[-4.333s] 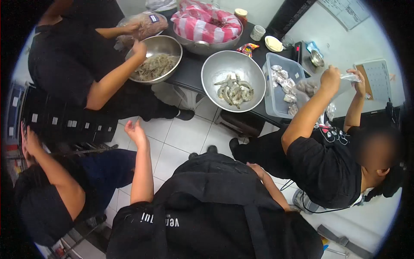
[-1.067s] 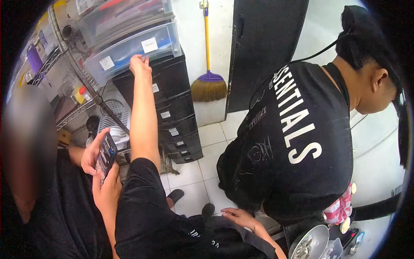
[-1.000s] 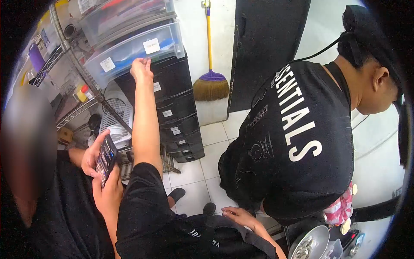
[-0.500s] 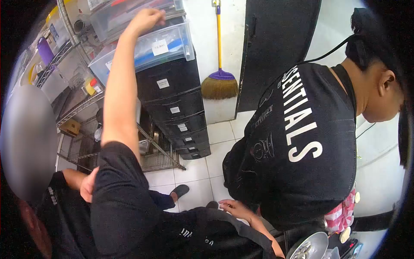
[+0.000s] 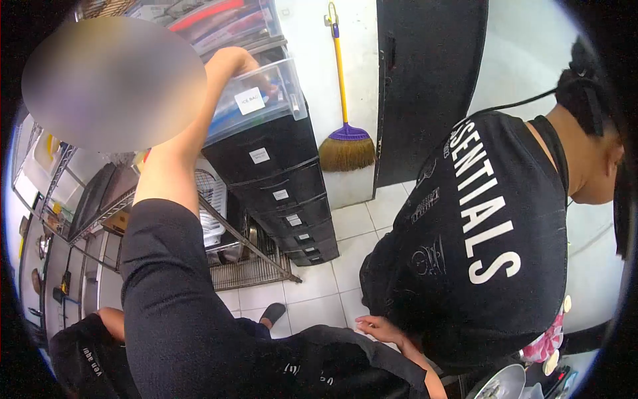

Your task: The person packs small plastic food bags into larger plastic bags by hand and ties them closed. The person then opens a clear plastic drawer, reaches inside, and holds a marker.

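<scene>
My left hand (image 5: pixel 247 66) reaches over the front of a clear plastic drawer (image 5: pixel 292 83) and dips inside it. The drawer stands pulled out and bears a white label reading "ICE BAG" (image 5: pixel 250 100). Blurred by the clear wall, the fingers do not show whether they hold anything; bluish plastic lies around them. Low in front of my body, my right hand (image 5: pixel 380 328) hangs with loosely bent, parted fingers and nothing visible in it. It is close to the black shirt (image 5: pixel 458 219) of a person on the right.
Black drawers (image 5: pixel 266 159) stack below the clear one, beside a wire rack (image 5: pixel 259 269). A yellow-handled broom (image 5: pixel 347 146) hangs on the wall near a black door (image 5: pixel 425 86). Another person's dark sleeve (image 5: pixel 86 352) is at lower left. A metal pan (image 5: pixel 502 384) sits at lower right.
My left hand has gone from above the drawer down into it. The view has shifted, and the person on the left has moved. My right hand stays low.
</scene>
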Motion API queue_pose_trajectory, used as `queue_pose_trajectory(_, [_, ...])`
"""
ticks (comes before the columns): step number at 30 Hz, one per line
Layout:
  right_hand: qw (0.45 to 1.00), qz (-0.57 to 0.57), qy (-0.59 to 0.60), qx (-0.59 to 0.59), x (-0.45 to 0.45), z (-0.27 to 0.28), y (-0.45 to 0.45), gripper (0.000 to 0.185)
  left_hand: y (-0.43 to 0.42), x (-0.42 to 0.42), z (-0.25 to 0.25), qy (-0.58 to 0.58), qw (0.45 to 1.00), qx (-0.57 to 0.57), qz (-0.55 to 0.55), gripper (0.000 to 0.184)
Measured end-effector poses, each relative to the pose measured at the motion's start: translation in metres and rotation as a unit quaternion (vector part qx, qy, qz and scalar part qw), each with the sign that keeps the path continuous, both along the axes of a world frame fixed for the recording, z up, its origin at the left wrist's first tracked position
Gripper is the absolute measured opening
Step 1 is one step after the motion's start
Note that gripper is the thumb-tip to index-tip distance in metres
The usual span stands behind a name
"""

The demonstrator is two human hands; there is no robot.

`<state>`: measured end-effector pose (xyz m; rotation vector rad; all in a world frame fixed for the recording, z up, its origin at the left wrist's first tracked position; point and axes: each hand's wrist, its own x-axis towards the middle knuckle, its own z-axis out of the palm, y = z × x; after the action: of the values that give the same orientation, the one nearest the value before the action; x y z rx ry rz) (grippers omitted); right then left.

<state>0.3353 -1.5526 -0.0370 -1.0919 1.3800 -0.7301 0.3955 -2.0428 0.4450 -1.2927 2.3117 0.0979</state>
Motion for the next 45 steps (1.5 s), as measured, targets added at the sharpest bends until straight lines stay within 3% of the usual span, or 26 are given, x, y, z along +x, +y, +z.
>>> queue_pose_trajectory(2, [1.0,-0.016,-0.002,-0.001,-0.003,-0.011,0.001,0.039,-0.049,0.0,-0.009,-0.023,0.998,-0.047,0.019,0.067])
queue_pose_trajectory(4, [0.999,-0.035,-0.001,-0.001,-0.003,-0.015,-0.003,0.039,-0.064,-0.004,-0.01,-0.165,0.98,-0.107,-0.043,0.051])
queue_pose_trajectory(5, [0.999,-0.038,-0.013,0.002,0.003,-0.002,-0.003,0.039,-0.07,-0.001,-0.012,-0.134,0.981,-0.121,-0.073,0.044])
queue_pose_trajectory(8, [0.999,-0.038,-0.023,0.025,0.013,0.035,-0.008,0.04,-0.032,-0.01,-0.019,-0.051,0.978,-0.123,-0.162,0.048])
queue_pose_trajectory(13, [0.997,-0.026,-0.034,0.058,0.015,0.069,-0.015,0.044,-0.055,-0.01,-0.022,-0.031,0.976,-0.049,-0.21,0.047])
queue_pose_trajectory(20, [0.998,-0.049,-0.005,0.045,0.007,0.054,-0.024,0.046,-0.062,-0.014,-0.025,-0.036,0.963,0.003,-0.268,0.048])
queue_pose_trajectory(23, [0.992,-0.078,-0.056,0.087,0.01,0.046,-0.027,0.039,-0.068,-0.02,-0.025,-0.035,0.958,0.01,-0.285,0.049])
queue_pose_trajectory(25, [0.997,-0.062,-0.03,0.021,0.008,0.025,-0.027,0.04,-0.071,-0.021,-0.025,-0.025,0.955,0.019,-0.294,0.05])
queue_pose_trajectory(32, [0.997,-0.026,-0.01,0.066,0.009,0.046,-0.046,0.041,-0.061,-0.014,-0.033,0.021,0.924,0.072,-0.375,0.055])
queue_pose_trajectory(35, [0.998,-0.053,-0.011,0.028,0.012,0.045,-0.047,0.042,-0.05,-0.006,-0.036,0.033,0.912,0.082,-0.4,0.057])
queue_pose_trajectory(38, [0.997,-0.075,-0.011,0.013,0.012,0.05,-0.047,0.043,-0.045,-0.013,-0.029,0.04,0.932,0.057,-0.355,0.057])
queue_pose_trajectory(45, [0.997,-0.059,-0.015,0.044,0.012,0.048,-0.043,0.041,-0.071,-0.015,-0.04,-0.1,0.928,0.05,-0.356,0.051])
